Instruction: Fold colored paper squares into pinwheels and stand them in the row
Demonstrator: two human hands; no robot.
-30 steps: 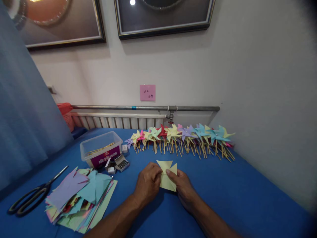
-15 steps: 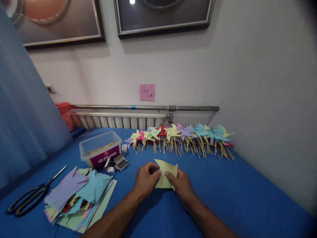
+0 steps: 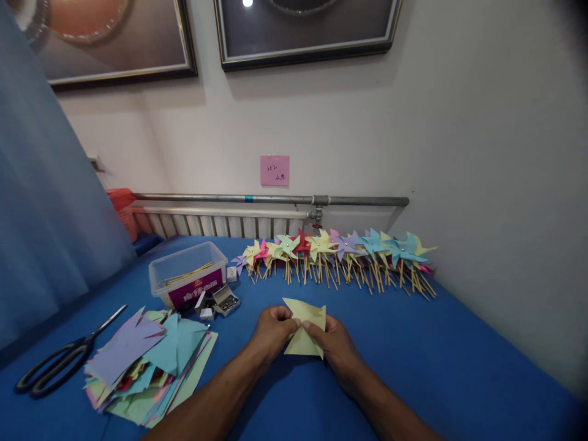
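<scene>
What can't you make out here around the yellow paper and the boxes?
Head view:
- Centre of the yellow paper: covered by the left hand and right hand.
- Pink note: writing too small.
- Small open box: contents too small.
- Scissors: handles blurred.

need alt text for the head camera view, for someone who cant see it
Left hand and right hand pinch a yellow paper piece over a blue table. Coloured paper stack and scissors lie left; finished pinwheels line the wall.

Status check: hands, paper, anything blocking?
Left hand and right hand both pinch the yellow paper. Corners folding toward centre. Nothing in the way.
</scene>
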